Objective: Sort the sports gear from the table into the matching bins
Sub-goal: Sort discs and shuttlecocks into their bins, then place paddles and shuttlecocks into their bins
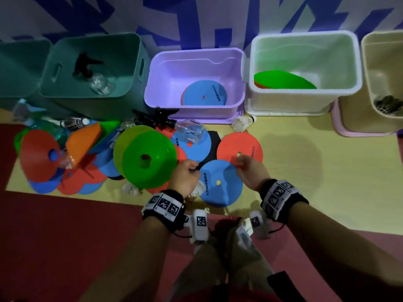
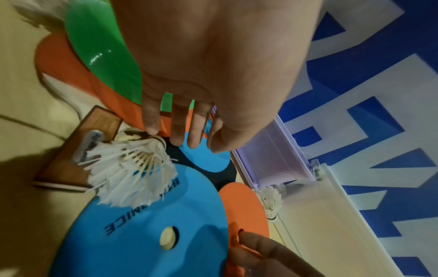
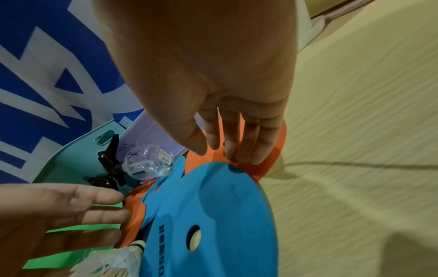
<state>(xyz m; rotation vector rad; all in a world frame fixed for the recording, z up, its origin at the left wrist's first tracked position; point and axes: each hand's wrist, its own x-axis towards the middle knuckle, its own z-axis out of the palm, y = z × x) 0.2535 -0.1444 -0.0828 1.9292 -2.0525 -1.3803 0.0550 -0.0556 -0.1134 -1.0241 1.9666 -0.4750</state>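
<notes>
A blue flat disc [image 1: 220, 184] [image 2: 142, 234] [image 3: 213, 215] lies at the near edge of the pile between my hands. An orange-red disc [image 1: 239, 147] [image 3: 272, 155] lies just behind it, partly under its edge. My right hand [image 1: 239, 165] [image 3: 227, 153] has straight fingers whose tips rest on the orange-red disc where it meets the blue one. My left hand [image 1: 193, 168] [image 2: 180, 142] hangs with relaxed fingers, holding nothing, its fingertips by the cork of a white shuttlecock [image 2: 132, 168] [image 1: 198, 188] that lies on the blue disc's left edge. A green cone [image 1: 148, 158] sits just left.
Bins line the back: a teal bin [image 1: 91, 93] with a spray bottle, a purple bin [image 1: 150, 83] with a blue disc, a white bin [image 1: 305, 89] with green cones, a beige bin [image 1: 368, 79] with shuttlecocks. More discs, cones, bottles and shuttlecocks crowd the left. Bare yellow mat [image 1: 316, 171] lies to the right.
</notes>
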